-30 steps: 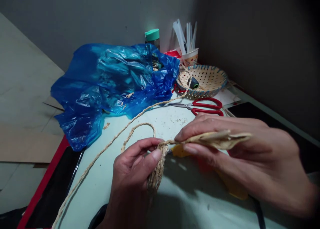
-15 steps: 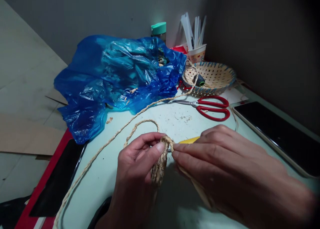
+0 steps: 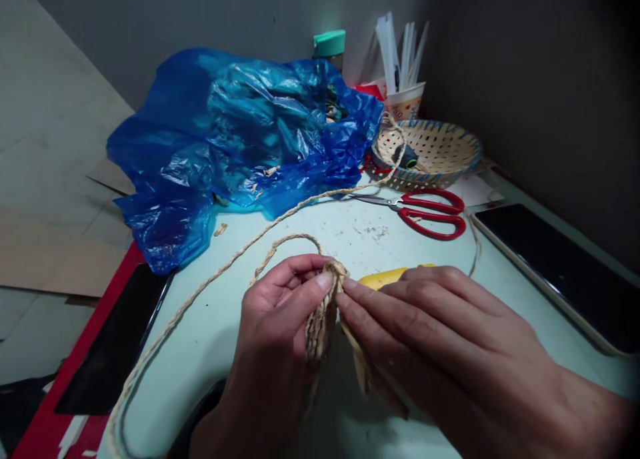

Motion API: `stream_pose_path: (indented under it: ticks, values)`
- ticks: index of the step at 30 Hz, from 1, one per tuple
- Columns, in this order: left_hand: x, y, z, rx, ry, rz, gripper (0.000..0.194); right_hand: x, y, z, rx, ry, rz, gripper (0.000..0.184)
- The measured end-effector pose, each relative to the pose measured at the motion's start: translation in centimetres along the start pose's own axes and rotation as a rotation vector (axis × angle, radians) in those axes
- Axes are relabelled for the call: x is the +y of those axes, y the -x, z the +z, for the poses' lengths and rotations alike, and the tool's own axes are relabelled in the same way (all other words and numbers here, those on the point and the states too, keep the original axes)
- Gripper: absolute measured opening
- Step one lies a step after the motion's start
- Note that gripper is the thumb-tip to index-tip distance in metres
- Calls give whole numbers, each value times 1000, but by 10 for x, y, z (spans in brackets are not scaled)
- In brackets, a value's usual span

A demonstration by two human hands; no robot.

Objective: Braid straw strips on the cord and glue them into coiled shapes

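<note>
Between my hands is a small woven piece of braided straw cord (image 3: pixel 320 329). My left hand (image 3: pixel 280 319) grips it, thumb on the near face and fingers behind. My right hand (image 3: pixel 430 332) pinches a straw strand (image 3: pixel 361 365) at the piece's top right edge; the strand's loose ends hang below the fingers. A long braided cord (image 3: pixel 220 272) runs from the basket across the table to the lower left, and a loop of cord (image 3: pixel 287 239) curves behind my left hand. Partly covered by my right hand, a yellow object (image 3: pixel 383 279) lies on the table.
Red-handled scissors (image 3: pixel 433 213) lie beyond my hands, with a woven basket (image 3: pixel 450 153) holding a dark thread spool (image 3: pixel 407 157) behind. A blue plastic bag (image 3: pixel 250 132) fills the back left. A phone (image 3: pixel 555 265) lies right; a dark flat device (image 3: pixel 117 345) lies left on something red.
My right fingers have moved in close against the woven piece's edge, and the strand's ends now show beneath them. The whole view has shifted slightly.
</note>
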State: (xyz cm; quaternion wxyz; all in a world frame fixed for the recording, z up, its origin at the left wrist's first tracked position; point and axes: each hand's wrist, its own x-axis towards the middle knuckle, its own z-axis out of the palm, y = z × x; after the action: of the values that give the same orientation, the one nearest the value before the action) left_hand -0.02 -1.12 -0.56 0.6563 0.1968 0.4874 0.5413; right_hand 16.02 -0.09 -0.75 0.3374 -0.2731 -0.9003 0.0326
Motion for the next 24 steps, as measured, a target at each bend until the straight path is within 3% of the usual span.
stream_pose_path:
  ticks: [6, 12, 19, 24]
  values:
    - [0, -2, 0, 9, -9, 2, 5, -1, 4, 2, 37, -49, 27, 28]
    - [2, 0, -2, -2, 5, 11, 7, 2, 4, -3, 5, 67, -105, 28]
    - [2, -3, -4, -31, 32, -5, 6, 4, 12, 5, 22, 16, -99, 33]
    - [3, -2, -3, -34, 22, -25, 4, 6, 9, 2, 17, 13, -97, 26]
